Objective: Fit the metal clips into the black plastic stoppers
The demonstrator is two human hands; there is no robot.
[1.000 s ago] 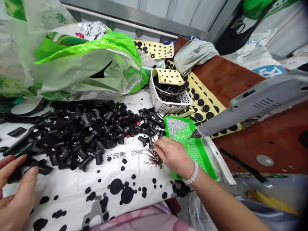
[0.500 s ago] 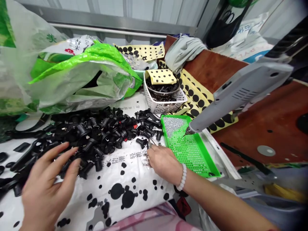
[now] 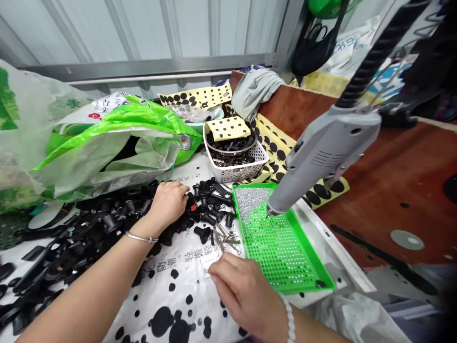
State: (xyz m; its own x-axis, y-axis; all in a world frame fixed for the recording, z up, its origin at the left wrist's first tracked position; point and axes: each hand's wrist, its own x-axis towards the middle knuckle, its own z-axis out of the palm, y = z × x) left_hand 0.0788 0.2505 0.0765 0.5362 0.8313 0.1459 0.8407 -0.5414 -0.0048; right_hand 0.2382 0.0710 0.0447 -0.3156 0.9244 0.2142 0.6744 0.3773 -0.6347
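Observation:
My left hand (image 3: 168,204), with a bangle at the wrist, reaches over the far side of the heap of black plastic parts (image 3: 107,221). Its fingers point down and away, so their tips and anything under them are hidden. Nearer to me, my right hand (image 3: 246,290) is closed in a pinch just above the white printed sheet. A thin, pale bit shows at its fingertips, too small to name. Several flat metal pieces (image 3: 228,243) lie beyond it, beside a loose black part (image 3: 203,234).
A grey electric screwdriver (image 3: 314,157) hangs over a green tray (image 3: 310,252) of small silvery screws (image 3: 252,200). Behind stands a white basket (image 3: 237,174) holding a bowl of black parts. A green-and-white plastic bag (image 3: 143,124) sits at the left back; a brown board (image 3: 385,190) borders the right.
My left hand has moved right and forward, from the near side of the heap to its far part. My right hand has drawn back from the metal pieces, leaving several on the sheet. The view has shifted.

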